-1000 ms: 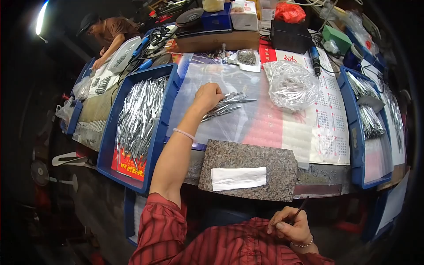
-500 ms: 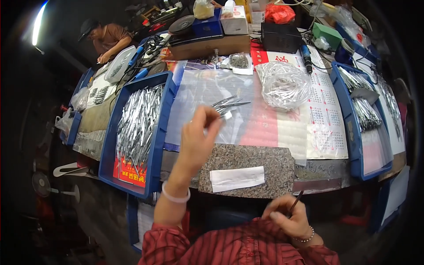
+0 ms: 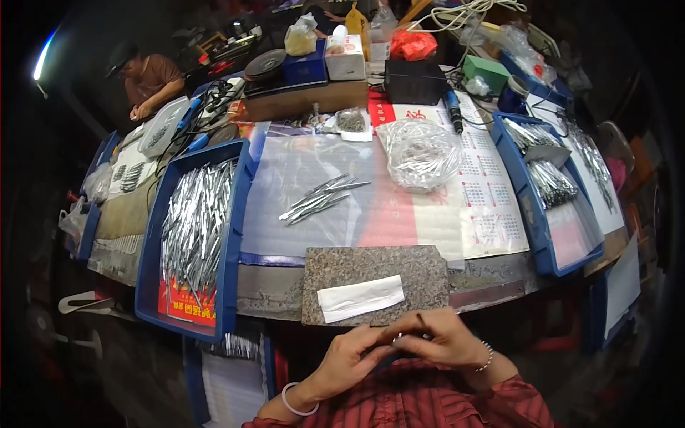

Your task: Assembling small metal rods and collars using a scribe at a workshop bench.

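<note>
Close to my body, at the near edge of a speckled stone slab [image 3: 357,267], my two hands meet. My left hand [image 3: 354,354] has its fingers closed against the right one; what they pinch is too small and hidden to make out. My right hand [image 3: 442,341] is closed round a thin dark stick [image 3: 419,321], of which only a short end shows. A folded white cloth or paper [image 3: 360,298] lies on the slab just beyond both hands. Farther off, a small pile of slim silvery metal pieces [image 3: 325,198] rests on clear plastic sheeting.
A blue tray [image 3: 239,214] full of similar metal pieces stands at left. Another blue tray [image 3: 546,250] with bundled pieces is at right. A plastic bag [image 3: 421,157] of pieces lies beyond the slab. A co-worker [image 3: 153,82] sits at the far left.
My left hand has come back from the metal pile to join the right hand near my body. The right hand has turned inward with the stick. The whole view has shifted slightly.
</note>
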Tool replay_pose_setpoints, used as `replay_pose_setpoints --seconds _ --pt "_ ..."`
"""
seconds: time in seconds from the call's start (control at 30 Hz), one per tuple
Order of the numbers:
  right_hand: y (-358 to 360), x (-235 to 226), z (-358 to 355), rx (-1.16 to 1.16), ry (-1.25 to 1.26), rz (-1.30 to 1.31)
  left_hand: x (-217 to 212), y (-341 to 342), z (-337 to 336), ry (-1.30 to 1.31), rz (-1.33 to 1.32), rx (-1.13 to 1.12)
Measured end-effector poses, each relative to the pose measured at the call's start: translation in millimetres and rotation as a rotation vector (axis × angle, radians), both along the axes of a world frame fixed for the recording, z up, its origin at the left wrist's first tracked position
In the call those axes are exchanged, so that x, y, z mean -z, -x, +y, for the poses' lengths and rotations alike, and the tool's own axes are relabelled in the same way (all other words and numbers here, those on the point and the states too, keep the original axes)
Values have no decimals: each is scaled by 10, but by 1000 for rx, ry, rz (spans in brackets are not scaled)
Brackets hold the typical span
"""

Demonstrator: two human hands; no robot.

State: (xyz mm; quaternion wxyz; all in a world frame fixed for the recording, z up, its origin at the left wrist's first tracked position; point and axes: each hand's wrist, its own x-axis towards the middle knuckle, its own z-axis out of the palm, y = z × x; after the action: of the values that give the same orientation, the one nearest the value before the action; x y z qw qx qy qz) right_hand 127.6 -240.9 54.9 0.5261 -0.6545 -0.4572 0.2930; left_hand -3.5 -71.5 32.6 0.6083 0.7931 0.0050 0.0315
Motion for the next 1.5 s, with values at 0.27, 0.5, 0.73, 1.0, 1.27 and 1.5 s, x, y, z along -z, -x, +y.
replay_pose_setpoints --seconds 0.27,0.5,0.73,1.0,1.27,1.5 --pt "-1580 -214 578 521 76 -521 17 260 59 476 148 -108" --pt "-2291 336 1010 420 392 -1013 27 451 123 525 55 -151" --pt "-2038 -39 803 633 -39 -843 13 454 213 809 82 -208" --pt "-222 -206 190 142 143 -12 -70 155 113 575 166 -222" --pt "240 71 -15 -62 128 -252 21 117 -78 -35 -116 -213" --pt "341 53 -133 146 -27 -94 -72 172 -96 369 -57 -234"
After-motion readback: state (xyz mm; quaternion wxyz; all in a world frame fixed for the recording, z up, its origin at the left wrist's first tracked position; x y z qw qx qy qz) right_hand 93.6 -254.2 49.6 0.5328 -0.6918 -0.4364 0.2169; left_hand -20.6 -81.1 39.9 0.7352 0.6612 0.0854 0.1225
